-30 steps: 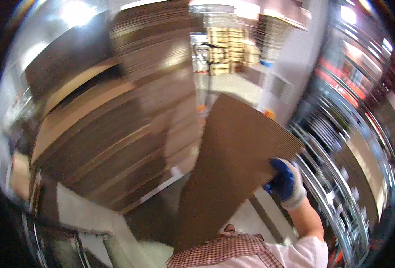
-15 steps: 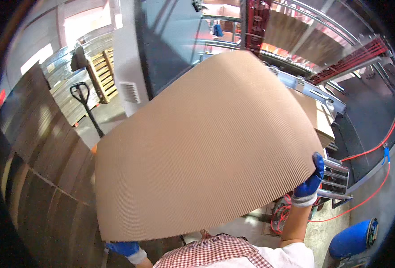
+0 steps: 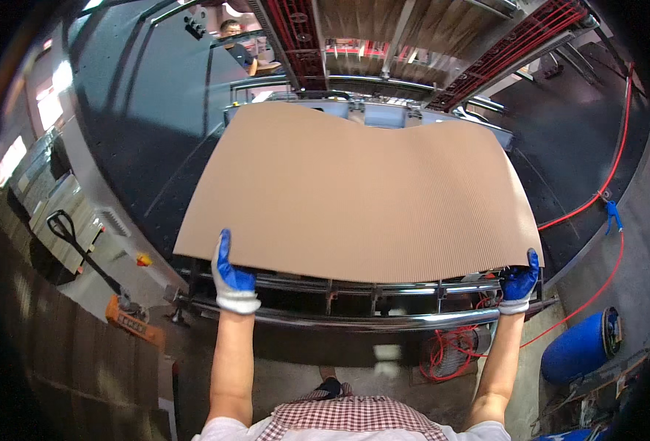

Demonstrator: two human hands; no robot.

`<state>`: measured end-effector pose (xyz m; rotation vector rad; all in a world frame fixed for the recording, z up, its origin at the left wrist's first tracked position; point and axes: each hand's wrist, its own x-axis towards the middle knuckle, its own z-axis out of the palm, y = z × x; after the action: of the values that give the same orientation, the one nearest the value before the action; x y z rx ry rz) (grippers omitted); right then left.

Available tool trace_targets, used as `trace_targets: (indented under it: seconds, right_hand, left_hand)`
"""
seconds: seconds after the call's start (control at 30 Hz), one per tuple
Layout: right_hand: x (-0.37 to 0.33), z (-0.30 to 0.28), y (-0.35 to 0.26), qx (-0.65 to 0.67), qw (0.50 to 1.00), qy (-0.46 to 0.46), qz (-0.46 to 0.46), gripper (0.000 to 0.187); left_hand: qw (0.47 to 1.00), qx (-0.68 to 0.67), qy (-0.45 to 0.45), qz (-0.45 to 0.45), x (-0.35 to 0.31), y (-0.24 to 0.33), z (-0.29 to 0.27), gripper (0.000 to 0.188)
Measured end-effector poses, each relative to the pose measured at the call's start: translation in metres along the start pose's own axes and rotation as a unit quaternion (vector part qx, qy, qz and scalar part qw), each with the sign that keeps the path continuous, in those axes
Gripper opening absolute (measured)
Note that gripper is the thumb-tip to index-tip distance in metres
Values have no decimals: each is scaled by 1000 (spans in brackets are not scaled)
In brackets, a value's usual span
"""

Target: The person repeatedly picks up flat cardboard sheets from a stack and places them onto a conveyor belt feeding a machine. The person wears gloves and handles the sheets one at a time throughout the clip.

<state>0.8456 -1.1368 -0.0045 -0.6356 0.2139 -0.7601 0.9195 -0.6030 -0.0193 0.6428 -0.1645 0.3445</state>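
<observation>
A large brown sheet of corrugated cardboard (image 3: 354,198) spans the space in front of me, its far edge waving upward in the middle. My left hand (image 3: 233,278), in a blue-coated glove with a pale cuff, grips the near edge toward the left corner, thumb on top. At the near right corner, my right hand (image 3: 519,283) in a matching glove holds the same edge, thumb also on top. The other fingers of both hands are mostly under the sheet. Below the near edge runs a machine frame with shiny metal rollers (image 3: 383,321).
Red-railed machinery (image 3: 292,44) rises beyond the sheet, with a person (image 3: 240,48) behind it at the left. A pallet jack (image 3: 82,250) and cardboard stacks (image 3: 82,353) stand left. Right are a red hose (image 3: 593,294), a blue air gun (image 3: 613,216) and a blue barrel (image 3: 580,345).
I have turned rightward to face the machine. The cardboard sheet has swung round and lowered from a tilt to nearly level over the rollers. Both hands still hold it.
</observation>
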Motion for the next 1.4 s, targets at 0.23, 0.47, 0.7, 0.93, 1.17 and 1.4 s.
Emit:
trace_targets:
  seconds: [0.23, 0.47, 0.7, 0.93, 1.17, 1.4]
  right_hand:
    - [169, -75, 40, -81, 992, -47, 87, 28]
    - [225, -88, 63, -76, 985, -37, 149, 58]
    - [325, -50, 105, -340, 909, 92, 222, 59]
    - [283, -50, 143, -390, 888, 9, 243, 60]
    - [263, -46, 174, -209, 947, -32, 242, 50]
    - [207, -71, 287, 29, 902, 41, 429, 30]
  left_hand:
    - [982, -112, 4, -150, 120, -140, 18, 41]
    - [958, 12, 14, -286, 136, -155, -34, 47]
    - [923, 145, 113, -339, 205, -180, -17, 51]
    - [904, 348, 60, -241, 190, -200, -10, 40]
    - [914, 320, 162, -192, 194, -225, -7, 37]
    - [898, -84, 234, -364, 128, -333, -20, 73]
